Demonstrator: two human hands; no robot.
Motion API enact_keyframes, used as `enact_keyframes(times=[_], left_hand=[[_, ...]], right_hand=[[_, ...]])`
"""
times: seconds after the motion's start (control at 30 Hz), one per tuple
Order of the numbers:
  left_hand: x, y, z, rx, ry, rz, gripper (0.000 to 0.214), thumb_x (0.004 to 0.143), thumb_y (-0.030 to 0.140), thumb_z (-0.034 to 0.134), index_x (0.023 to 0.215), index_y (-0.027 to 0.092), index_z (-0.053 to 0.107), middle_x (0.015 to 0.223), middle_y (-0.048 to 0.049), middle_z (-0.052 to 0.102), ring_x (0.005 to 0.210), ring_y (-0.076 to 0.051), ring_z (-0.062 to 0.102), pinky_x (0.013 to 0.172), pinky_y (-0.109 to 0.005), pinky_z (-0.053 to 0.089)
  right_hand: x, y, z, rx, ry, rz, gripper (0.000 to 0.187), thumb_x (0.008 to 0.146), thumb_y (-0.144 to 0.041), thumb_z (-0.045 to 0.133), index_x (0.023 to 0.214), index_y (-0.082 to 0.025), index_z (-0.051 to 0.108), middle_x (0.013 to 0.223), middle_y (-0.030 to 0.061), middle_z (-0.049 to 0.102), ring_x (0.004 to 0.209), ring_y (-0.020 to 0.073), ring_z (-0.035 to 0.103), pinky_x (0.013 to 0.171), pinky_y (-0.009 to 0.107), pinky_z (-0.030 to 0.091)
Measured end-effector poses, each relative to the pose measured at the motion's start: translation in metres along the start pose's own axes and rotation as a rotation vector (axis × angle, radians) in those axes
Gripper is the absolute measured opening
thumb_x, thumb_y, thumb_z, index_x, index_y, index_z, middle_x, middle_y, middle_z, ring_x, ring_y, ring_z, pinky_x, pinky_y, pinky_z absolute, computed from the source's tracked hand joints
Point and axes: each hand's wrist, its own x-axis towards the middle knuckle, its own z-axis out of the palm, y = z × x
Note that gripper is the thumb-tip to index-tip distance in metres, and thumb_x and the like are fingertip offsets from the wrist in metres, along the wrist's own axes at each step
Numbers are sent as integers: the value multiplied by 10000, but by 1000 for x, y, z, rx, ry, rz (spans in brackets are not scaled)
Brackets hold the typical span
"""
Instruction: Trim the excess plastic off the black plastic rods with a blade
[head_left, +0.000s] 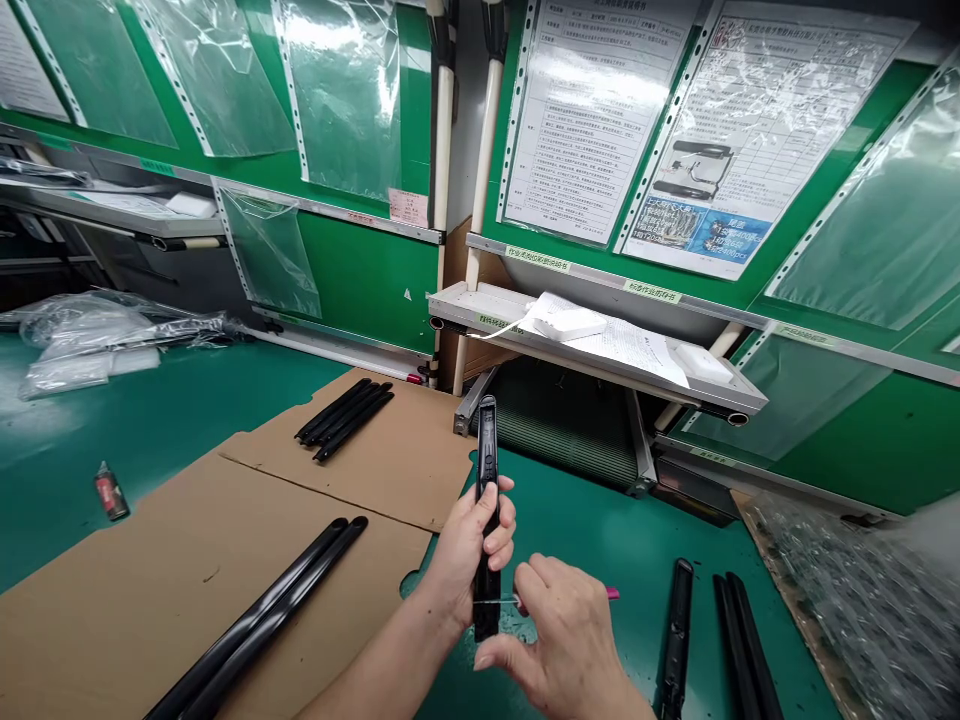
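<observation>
My left hand (469, 550) is wrapped round a long black plastic strip (487, 455) and holds it upright over the green table (600, 530). My right hand (559, 630) sits just below and to the right, fingers pinched near the strip's lower end. A thin clear film or thread stretches between the strip and those fingers. A small pink tip (613, 593) shows beyond the right hand; what it belongs to is hidden.
Brown cardboard sheets (187, 570) cover the table's left part, bearing two long black strips (262, 620) and a bundle of shorter ones (345, 415). More black strips (720, 630) lie at the right. A small red bottle (110, 492) and plastic bags (90, 340) lie left. A grey shelf (600, 350) juts out ahead.
</observation>
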Motion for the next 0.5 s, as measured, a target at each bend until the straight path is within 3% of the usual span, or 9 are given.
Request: enact_keyframes(times=[0.27, 0.5], left_hand=[[0, 6, 1, -79, 44, -17, 152, 978, 281, 464, 1000, 148, 533, 681, 47, 459, 397, 12, 281, 337, -96, 296], [0, 8, 2, -43, 65, -2, 144, 978, 281, 463, 997, 151, 523, 688, 46, 456, 402, 11, 285, 333, -100, 289]], right_hand=[[-4, -9, 7, -106, 221, -38, 608, 967, -693, 191, 631, -207, 334, 585, -27, 346, 497, 130, 324, 519, 310, 154], [-5, -11, 8, -150, 243, -20, 616, 960, -706, 194, 625, -211, 342, 569, -27, 367, 488, 134, 347, 508, 306, 162]])
